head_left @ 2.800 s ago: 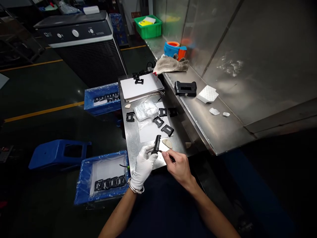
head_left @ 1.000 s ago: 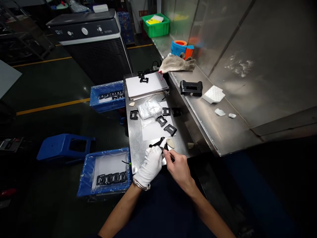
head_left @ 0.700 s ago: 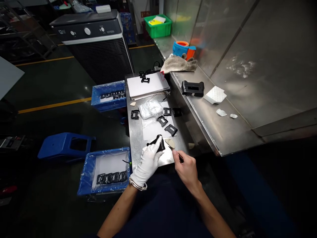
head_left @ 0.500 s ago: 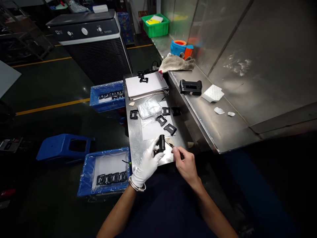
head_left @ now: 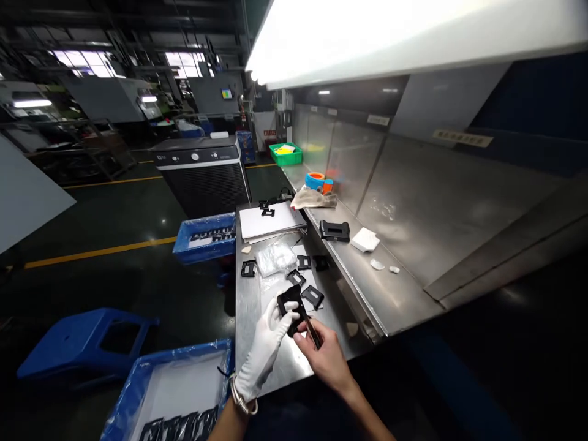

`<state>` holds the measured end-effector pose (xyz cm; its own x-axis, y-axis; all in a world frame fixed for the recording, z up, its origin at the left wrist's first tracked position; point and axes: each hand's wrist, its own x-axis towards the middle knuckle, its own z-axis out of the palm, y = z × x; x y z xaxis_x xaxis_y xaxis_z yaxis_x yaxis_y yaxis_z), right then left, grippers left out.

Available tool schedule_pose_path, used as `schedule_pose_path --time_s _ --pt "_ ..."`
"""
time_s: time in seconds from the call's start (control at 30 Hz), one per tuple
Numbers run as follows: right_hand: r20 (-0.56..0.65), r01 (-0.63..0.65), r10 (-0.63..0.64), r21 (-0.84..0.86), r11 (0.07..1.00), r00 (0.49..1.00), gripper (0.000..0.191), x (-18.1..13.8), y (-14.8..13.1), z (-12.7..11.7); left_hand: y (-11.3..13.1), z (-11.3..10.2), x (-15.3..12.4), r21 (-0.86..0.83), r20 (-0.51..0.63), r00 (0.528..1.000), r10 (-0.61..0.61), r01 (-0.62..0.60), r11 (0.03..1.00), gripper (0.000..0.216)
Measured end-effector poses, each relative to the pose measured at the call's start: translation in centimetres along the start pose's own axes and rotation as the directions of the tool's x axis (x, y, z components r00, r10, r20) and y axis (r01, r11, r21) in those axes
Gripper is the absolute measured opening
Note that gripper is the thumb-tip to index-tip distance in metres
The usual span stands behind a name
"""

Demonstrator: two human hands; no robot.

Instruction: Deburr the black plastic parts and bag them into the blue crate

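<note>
Head view, only view. Left hand, gloved in white: thumb and fingers closed on a black frame part, tilted and raised above the near end of a metal table. Right hand, bare: pinching a slim tool alongside the part's right edge; contact not possible to tell. Glove probably for sparing the surface from marks; bare fingers perhaps for finer control. Loose black parts, mostly on a white sheet, presumably as padding against bare metal. Plastic bags, bunched over the sheet's far end. Blue bin, beside the table on the left, film-lined, likely for cleanliness.

Hidden or unclear: tool's working end, lost against black plastic; frame part's underside, turned away; nearest row of wrapped parts in the blue bin, cut off by the lower border; lettering on wall labels, too blurred to read.
</note>
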<state>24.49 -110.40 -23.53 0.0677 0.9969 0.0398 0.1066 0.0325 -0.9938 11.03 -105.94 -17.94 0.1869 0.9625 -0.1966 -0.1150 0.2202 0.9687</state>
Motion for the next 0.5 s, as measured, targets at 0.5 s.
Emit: schedule_pose_path --time_s 0.5 --pt "-0.053 0.068 -0.063 0.102 0.992 0.997 0.027 -0.4 -1.2 -2.7 -0.9 -2.1 -0.5 0.265 0.040 0.999 0.034 -0.043 0.963 0.075"
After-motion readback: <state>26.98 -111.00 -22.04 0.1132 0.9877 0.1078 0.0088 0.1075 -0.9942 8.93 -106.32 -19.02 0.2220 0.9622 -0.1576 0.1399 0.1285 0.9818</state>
